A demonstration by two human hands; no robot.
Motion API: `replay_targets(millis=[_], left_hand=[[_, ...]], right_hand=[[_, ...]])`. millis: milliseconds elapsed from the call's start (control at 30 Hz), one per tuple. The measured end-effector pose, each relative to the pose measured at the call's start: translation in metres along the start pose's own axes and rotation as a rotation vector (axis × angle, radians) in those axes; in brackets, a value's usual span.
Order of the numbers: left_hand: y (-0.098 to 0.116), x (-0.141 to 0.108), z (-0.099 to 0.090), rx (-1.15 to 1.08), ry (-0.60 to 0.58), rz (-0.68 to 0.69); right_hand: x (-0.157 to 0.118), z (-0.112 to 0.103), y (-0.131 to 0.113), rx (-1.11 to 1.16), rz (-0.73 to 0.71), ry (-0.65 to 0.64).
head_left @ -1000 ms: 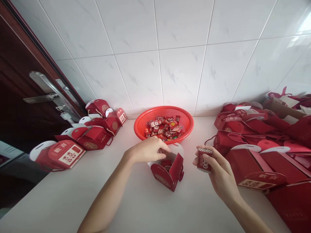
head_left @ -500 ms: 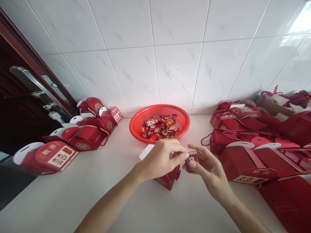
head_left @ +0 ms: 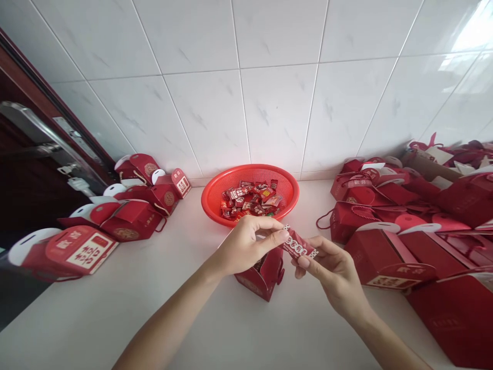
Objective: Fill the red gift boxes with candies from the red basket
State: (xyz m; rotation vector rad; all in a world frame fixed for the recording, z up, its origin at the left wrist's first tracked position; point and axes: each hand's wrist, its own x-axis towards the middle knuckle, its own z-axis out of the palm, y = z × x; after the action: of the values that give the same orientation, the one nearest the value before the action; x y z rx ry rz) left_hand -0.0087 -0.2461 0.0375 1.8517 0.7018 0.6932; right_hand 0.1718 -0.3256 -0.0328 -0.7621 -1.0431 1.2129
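Observation:
A red wrapped candy with white lettering and dotted ends is stretched between both hands. My left hand pinches its upper left end between thumb and fingers. The lower right end is pinched by my right hand. Just below and behind the left hand, an open red gift box stands on the white table, partly covered by that hand. Beyond the hands lies an orange-red mesh basket holding many wrapped candies.
Red gift boxes line the left side beside a dark door with a metal handle and keys. More red boxes crowd the right side. A tiled wall bounds the white table at the back.
The candy has turned from upright to a slanted, lengthwise position with its lettering showing. Both hands now grip its opposite ends. The view has shifted slightly.

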Motion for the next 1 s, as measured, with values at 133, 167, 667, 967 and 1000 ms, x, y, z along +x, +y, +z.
replay_targets(millis=[133,167,667,967,1000], left_hand=[[-0.001,0.001,0.001,-0.162,-0.054,-0.056],[0.000,0.000,0.001,-0.185,-0.055,-0.066],[-0.002,0.001,0.006,-0.222,-0.028,-0.062],[-0.003,0.002,0.010,-0.308,-0.040,-0.067],[-0.003,0.002,0.009,-0.297,-0.030,-0.059]], right_hand=[[0.001,-0.006,0.003,0.070,0.020,-0.073],[0.001,-0.007,0.004,0.084,0.027,-0.077],[0.002,-0.008,0.004,0.127,0.072,-0.055],[0.002,-0.006,0.002,0.167,0.059,-0.050],[0.001,-0.006,0.003,0.141,0.039,-0.037]])
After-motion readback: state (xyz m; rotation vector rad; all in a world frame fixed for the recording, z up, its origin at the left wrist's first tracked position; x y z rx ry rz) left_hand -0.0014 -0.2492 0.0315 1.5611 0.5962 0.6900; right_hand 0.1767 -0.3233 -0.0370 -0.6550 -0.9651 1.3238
